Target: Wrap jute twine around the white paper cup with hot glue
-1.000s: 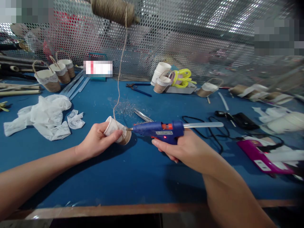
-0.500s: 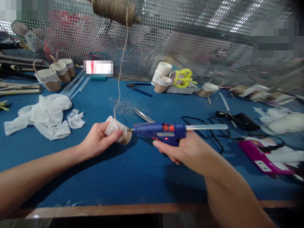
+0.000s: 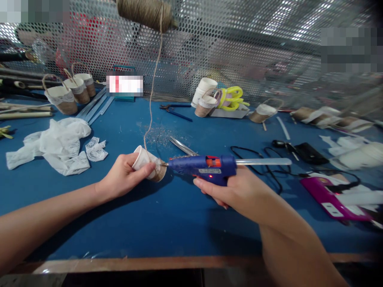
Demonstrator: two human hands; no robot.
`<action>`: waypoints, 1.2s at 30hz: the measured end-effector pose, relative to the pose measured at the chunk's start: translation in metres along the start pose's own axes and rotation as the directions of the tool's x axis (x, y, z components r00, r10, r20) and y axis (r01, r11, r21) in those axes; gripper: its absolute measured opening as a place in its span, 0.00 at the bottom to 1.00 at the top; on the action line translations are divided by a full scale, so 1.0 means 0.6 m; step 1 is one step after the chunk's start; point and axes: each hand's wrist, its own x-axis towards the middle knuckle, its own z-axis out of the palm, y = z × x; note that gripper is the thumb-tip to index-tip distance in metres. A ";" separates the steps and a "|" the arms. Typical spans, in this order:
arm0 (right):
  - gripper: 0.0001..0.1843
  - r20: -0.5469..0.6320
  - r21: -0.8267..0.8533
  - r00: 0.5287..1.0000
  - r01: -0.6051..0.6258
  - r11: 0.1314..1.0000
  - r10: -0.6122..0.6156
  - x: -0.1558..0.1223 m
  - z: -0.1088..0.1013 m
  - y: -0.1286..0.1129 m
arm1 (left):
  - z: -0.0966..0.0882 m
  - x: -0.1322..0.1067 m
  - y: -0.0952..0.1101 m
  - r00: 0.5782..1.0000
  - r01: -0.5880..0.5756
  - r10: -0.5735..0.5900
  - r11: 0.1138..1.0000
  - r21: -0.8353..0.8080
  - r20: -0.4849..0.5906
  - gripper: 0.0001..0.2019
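Note:
My left hand [image 3: 127, 174] grips a small paper cup [image 3: 140, 159], tilted on its side with its white mouth toward the upper left and brown twine around its base. My left thumb presses on the cup's side. In my right hand [image 3: 230, 187] is a blue glue gun [image 3: 200, 166], its red light lit and a clear glue stick [image 3: 265, 161] jutting from the back. The gun's metal nozzle meets the cup close to my left thumb. A strand of twine [image 3: 152, 95] runs from the spool [image 3: 145, 14] above down to the cup. Scissors [image 3: 182, 146] lie behind the gun, partly hidden by it.
White lace [image 3: 56, 143] is heaped at the left, with finished handled cups [image 3: 64, 101] behind it. Pliers [image 3: 178, 111], stacked white cups [image 3: 205, 91] and a yellow coil [image 3: 231, 97] stand toward the back. At the right are a black cord [image 3: 273, 173] and a purple device [image 3: 329, 201].
Almost nothing differs. The glue gun and my right hand sit very slightly farther right in view; the nozzle stays at the cup, which my left hand holds in the same place.

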 end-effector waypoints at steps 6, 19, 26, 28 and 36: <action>0.13 0.004 -0.023 0.999 -0.041 0.999 0.041 -0.003 0.001 0.000 | 0.000 0.002 -0.001 1.000 0.021 -0.020 0.999 -0.034 0.015 0.14; 0.14 -0.001 -0.047 0.999 -0.032 0.998 0.032 -0.002 0.008 0.007 | 0.002 0.005 -0.004 0.998 0.061 -0.061 0.995 -0.080 0.002 0.13; 0.16 0.003 -0.035 1.000 -0.003 0.999 0.003 -0.001 0.011 0.013 | 0.002 0.004 -0.003 0.998 0.057 -0.057 0.989 -0.134 0.003 0.12; 0.15 0.003 -0.016 1.000 -0.004 1.000 0.004 0.000 0.009 0.011 | 0.002 0.004 -0.004 0.998 0.070 -0.069 0.986 -0.150 0.010 0.12; 0.13 0.010 0.020 0.999 -0.040 0.999 0.040 0.004 0.000 0.000 | 0.004 0.004 -0.010 0.998 0.060 -0.057 0.986 -0.154 0.022 0.13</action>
